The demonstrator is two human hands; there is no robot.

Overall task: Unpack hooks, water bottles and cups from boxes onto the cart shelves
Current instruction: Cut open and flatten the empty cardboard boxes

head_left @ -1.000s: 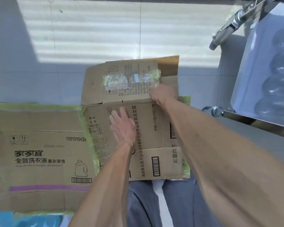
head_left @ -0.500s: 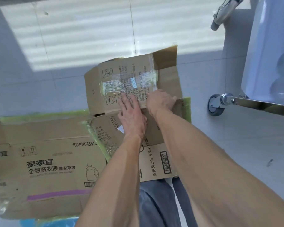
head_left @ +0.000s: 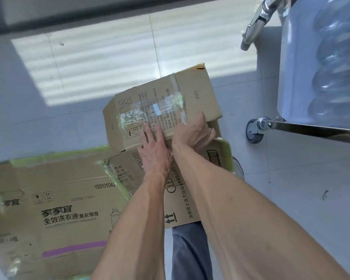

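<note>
A small cardboard box (head_left: pixel 129 174) with green tape on its edges stands on the floor in front of me. Its far top flap (head_left: pixel 160 106), crossed with clear tape, is raised. My left hand (head_left: pixel 154 150) lies flat with straight fingers on the near edge of that flap. My right hand (head_left: pixel 194 134) grips the flap's right part, fingers curled over its near edge and thumb on top. What the box holds is hidden. Water bottles (head_left: pixel 335 63) in clear wrap sit on the metal cart (head_left: pixel 311 128) at the right.
A larger closed cardboard box (head_left: pixel 49 209) with printed text stands at the left, touching the small one. The cart's castor wheel (head_left: pixel 255 130) is just right of the small box. Tiled floor with a sunlit patch lies beyond. My legs are below the boxes.
Both hands have stayed at the taped flap and it has swung further up and away. My right hand now curls over its edge. The view shifted.
</note>
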